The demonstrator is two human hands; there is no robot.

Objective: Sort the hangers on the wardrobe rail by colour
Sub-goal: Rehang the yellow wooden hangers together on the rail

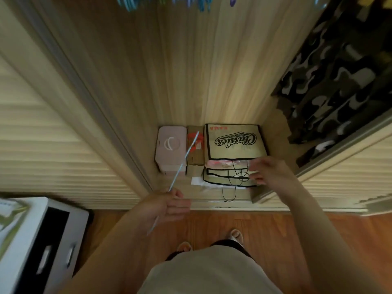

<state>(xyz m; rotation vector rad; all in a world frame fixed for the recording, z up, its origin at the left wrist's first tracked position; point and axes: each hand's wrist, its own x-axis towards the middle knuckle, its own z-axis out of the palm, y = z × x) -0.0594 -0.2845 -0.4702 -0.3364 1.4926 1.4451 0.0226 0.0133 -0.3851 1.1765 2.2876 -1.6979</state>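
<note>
My left hand [169, 205] grips a thin pale blue hanger [182, 162], seen edge-on as a slim rod slanting up and to the right over the wardrobe floor. My right hand [267, 169] hovers with fingers relaxed and spread above the shopping bags, holding nothing. At the very top edge, the bottoms of several blue and purple hangers [131, 2] hang from a rail that is out of view. The picture is blurred by motion.
On the wardrobe floor stand a pink box [170, 148], a brown carton [196, 153] and a "Classics" paper bag [235, 141] on other bags. A camouflage garment [339, 77] hangs at right. Sliding doors flank the opening. A white drawer unit [42, 240] stands lower left.
</note>
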